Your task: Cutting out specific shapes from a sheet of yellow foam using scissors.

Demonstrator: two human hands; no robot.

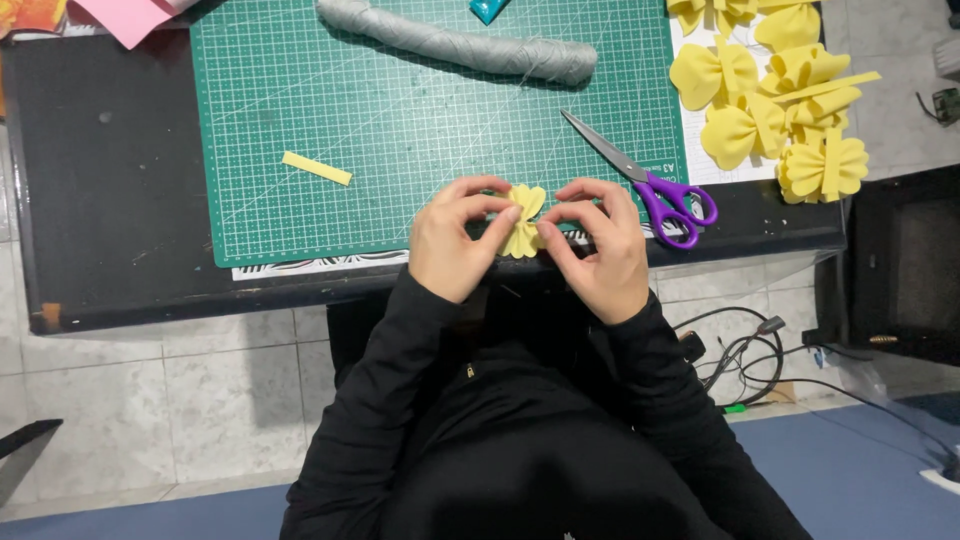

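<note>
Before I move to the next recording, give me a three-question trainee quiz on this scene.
1. True or false: the scissors lie closed, right of the hands.
2. What do the left hand and right hand pinch together?
3. Where is the loose yellow strip? A: on the green mat, left of the hands; B: on the finished bows; C: on the grey roll.

Key: 1 true; 2 a yellow bow; 3 A.
</note>
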